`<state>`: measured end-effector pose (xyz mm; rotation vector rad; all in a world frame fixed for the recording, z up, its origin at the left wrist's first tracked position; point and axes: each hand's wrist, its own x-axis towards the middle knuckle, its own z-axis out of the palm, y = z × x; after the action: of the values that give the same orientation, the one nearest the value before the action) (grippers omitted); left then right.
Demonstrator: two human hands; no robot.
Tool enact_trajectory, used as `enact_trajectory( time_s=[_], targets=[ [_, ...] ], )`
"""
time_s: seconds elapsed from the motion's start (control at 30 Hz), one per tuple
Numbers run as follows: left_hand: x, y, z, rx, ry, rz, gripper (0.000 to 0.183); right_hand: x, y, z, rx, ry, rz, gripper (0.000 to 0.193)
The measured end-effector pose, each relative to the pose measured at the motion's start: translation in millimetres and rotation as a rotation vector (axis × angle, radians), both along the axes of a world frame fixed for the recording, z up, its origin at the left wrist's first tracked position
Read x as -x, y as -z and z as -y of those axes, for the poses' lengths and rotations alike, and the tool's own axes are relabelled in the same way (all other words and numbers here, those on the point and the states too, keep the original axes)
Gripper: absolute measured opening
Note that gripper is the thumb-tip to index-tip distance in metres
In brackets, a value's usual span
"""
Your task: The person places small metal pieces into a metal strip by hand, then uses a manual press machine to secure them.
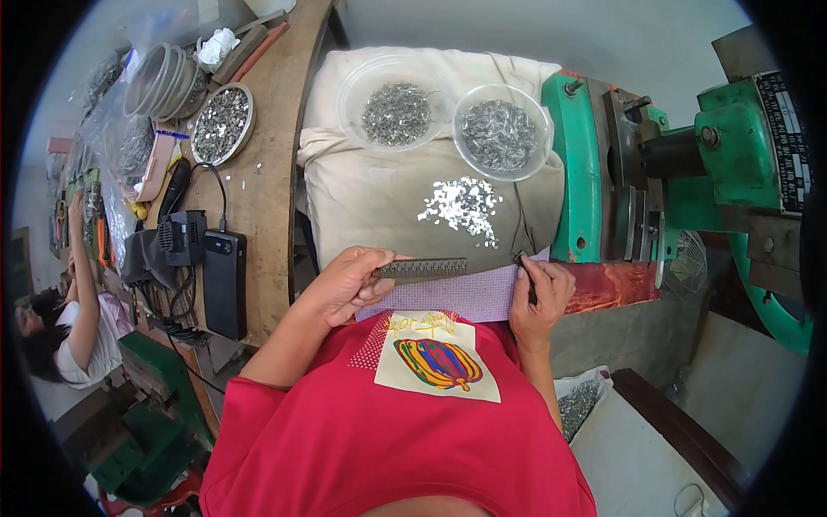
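My left hand [346, 284] grips one end of a dark metal bar [431, 268] with a row of slots along its edge. The bar lies level in front of my chest. To the right of its free end, the fingers of my right hand [544, 297] are closed on a small dark piece [519, 257], whose kind I cannot make out. Beyond both hands, a loose pile of flat silver metal chips [465, 207] is spread on a beige cloth [357, 207]. A lilac checked cloth [448, 295] lies beneath the bar.
Two clear tubs [343, 110] [546, 129] of small metal parts stand at the back. A green press [568, 172] rises on the right. On the left wooden table [267, 172] sit a bowl of metal chips [197, 129] and a black power bank [225, 283]. Another person [82, 336] sits far left.
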<state>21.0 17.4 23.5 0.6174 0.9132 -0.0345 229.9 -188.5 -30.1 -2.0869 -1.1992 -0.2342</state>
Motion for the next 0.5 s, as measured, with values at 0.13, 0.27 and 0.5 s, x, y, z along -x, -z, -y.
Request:
enact_trajectory(
  time_s=[0.13, 0.27, 0.5],
  targets=[
    [1.0, 1.5, -0.8, 0.006, -0.007, 0.014, 0.036, -0.1, -1.1, -0.3, 0.009, 0.005, 0.001, 0.025],
    [0.0, 0.3, -1.4, 0.009, -0.011, 0.01, 0.035, 0.7, -1.9, -1.1, 0.011, 0.01, 0.001, 0.024],
    [0.4, 2.8, -1.7, 0.001, -0.024, -0.004, 0.035, 0.3, -1.3, -0.9, 0.007, 0.006, 0.006, 0.024]
  ],
)
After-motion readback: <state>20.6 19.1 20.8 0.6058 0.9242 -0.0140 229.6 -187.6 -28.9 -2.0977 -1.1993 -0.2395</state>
